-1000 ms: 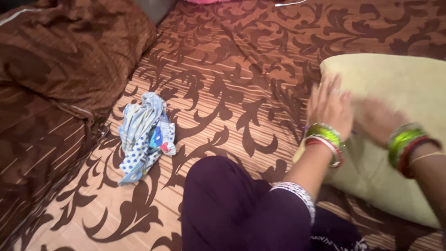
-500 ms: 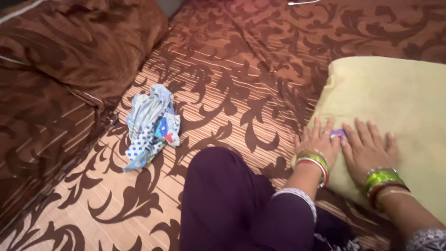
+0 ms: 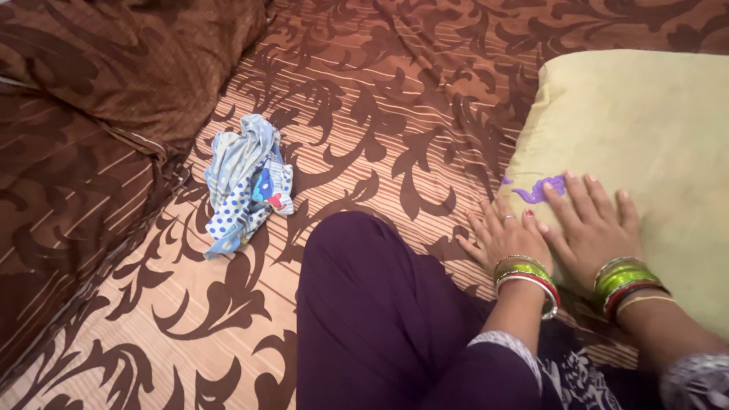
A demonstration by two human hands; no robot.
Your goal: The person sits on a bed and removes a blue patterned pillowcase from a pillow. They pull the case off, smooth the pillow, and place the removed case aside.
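Observation:
A pale yellow pillow (image 3: 645, 129) lies on the brown patterned bedsheet (image 3: 380, 114) at the right. It has a small purple mark (image 3: 538, 190) near its near-left corner. My left hand (image 3: 505, 237) rests flat, fingers spread, at the pillow's near-left edge, partly on the sheet. Beside it my right hand (image 3: 588, 224) presses flat on the pillow just below the purple mark. Both wrists wear green and red bangles. Neither hand holds anything.
A crumpled blue-and-white dotted cloth (image 3: 244, 186) lies on the sheet to the left. A brown pillow (image 3: 129, 61) sits at the upper left. My knee in dark purple trousers (image 3: 372, 304) fills the lower middle.
Both hands came down from a blurred raised position onto the pillow, then slid toward me along its near edge. The purple mark now shows above my fingers. The view shifted slightly.

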